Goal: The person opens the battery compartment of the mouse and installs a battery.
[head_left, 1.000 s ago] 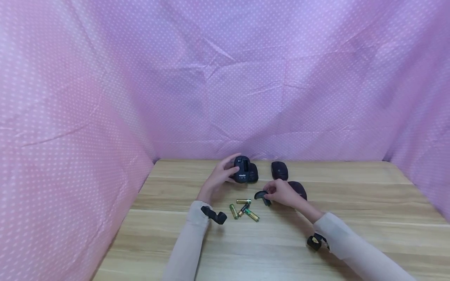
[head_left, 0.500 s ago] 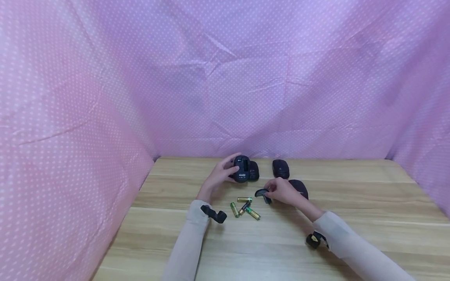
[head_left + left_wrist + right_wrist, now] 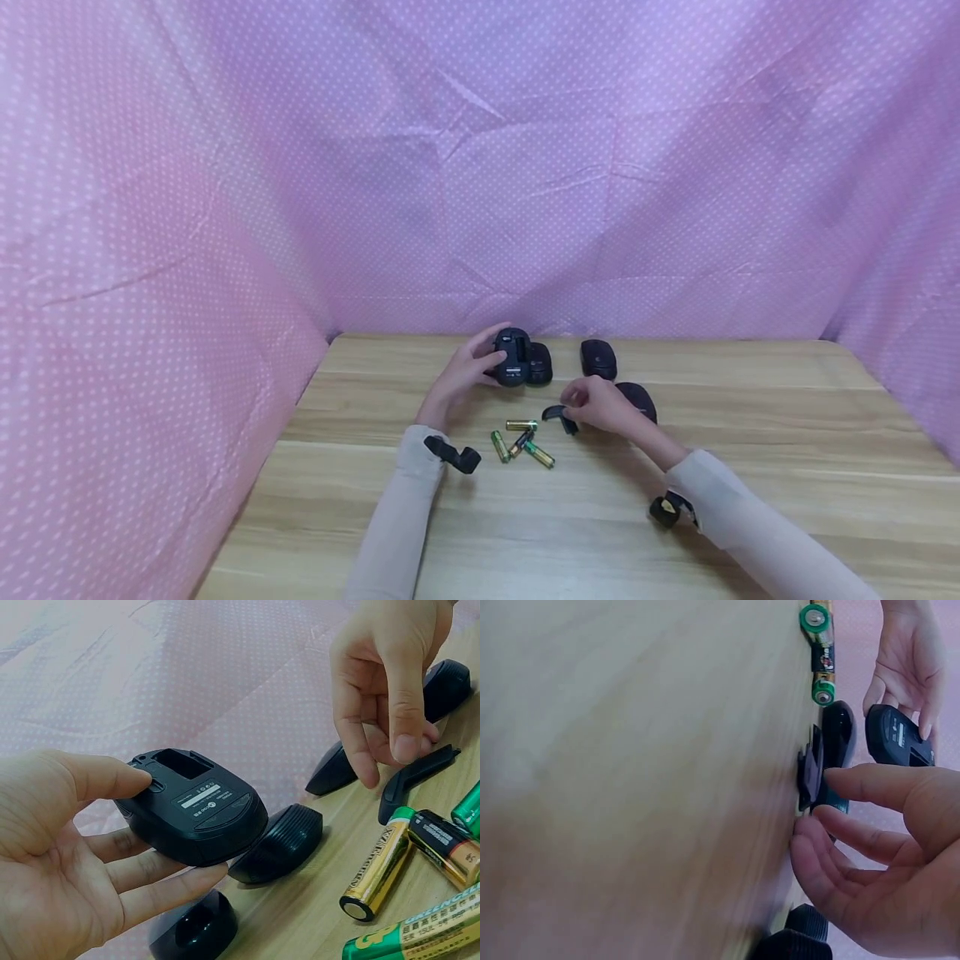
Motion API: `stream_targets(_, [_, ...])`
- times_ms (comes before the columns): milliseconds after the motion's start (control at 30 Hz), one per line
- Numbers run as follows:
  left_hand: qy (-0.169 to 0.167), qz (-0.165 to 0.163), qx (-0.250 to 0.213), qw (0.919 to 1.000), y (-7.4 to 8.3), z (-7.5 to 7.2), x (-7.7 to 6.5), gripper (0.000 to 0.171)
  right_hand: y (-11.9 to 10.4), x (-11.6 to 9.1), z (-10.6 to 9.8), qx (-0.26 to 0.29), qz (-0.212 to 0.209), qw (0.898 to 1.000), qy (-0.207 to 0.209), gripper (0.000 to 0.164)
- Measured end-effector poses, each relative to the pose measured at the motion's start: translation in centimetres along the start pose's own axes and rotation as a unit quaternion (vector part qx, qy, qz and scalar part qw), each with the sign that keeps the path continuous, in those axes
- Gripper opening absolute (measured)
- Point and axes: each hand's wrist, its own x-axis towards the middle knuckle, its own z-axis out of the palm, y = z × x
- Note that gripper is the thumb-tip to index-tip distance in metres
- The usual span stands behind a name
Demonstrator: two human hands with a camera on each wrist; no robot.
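Note:
My left hand (image 3: 468,367) holds a black computer mouse (image 3: 199,802) with its underside up, thumb on the base and fingers beneath. The mouse's battery slot (image 3: 180,763) is uncovered, and I see no battery in it. My right hand (image 3: 600,406) is low over the table, its thumb and fingers loosely bent and apart. Just by those fingertips lies a black battery cover (image 3: 416,780), on the wood. Whether the thumb still touches the cover is hard to tell. Several AA batteries (image 3: 520,442), gold, green and black, lie in a loose group between the hands.
Behind the held mouse sits another black mouse (image 3: 540,364). A third mouse (image 3: 598,359) stands near the table's back edge, and a dark rounded one (image 3: 636,402) is partly behind my right hand. Pink dotted cloth (image 3: 480,208) encloses the wooden table (image 3: 525,533).
The right hand's fingers have loosened from the battery cover, which now lies flatter on the table. My left hand with the mouse has shifted slightly left.

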Motion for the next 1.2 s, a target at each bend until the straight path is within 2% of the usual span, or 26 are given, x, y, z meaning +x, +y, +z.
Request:
stream_targets(67, [0.000, 0.000, 0.000, 1.0000, 0.0, -0.1, 0.0, 0.057, -0.1, 0.1, -0.1, 0.002, -0.016, 1.000, 0.011, 0.019])
stream_targets(200, [0.000, 0.002, -0.003, 1.0000, 0.1, -0.2, 0.1, 0.057, -0.5, 0.2, -0.1, 0.025, -0.080, 0.996, 0.019, 0.022])
stream_targets(333, [0.000, 0.006, -0.002, 1.0000, 0.1, -0.2, 0.2, 0.056, -0.6, 0.6, 0.3, 0.047, -0.143, 0.989, -0.008, 0.025])
stream_targets(467, [-0.002, 0.009, 0.006, 0.9999, 0.1, -0.2, 0.2, 0.056, -0.5, 1.0, 1.1, 0.031, -0.185, 0.982, -0.035, 0.028])
stream_targets(700, [-0.008, 0.010, 0.001, 0.9999, 0.0, -0.2, 0.1, 0.056, -1.2, 0.9, 1.7, -0.013, -0.202, 0.977, -0.060, 0.028])
stream_targets(867, [-0.006, 0.010, 0.002, 0.9999, 0.0, 0.0, 0.1, 0.057, -1.5, 1.0, 1.8, -0.053, -0.211, 0.974, -0.063, 0.027])
stream_targets(1200, [-0.006, -0.001, -0.006, 1.0000, 0.1, 0.4, -0.3, 0.057, -2.0, 1.4, 2.1, -0.063, -0.208, 0.971, -0.097, 0.027])
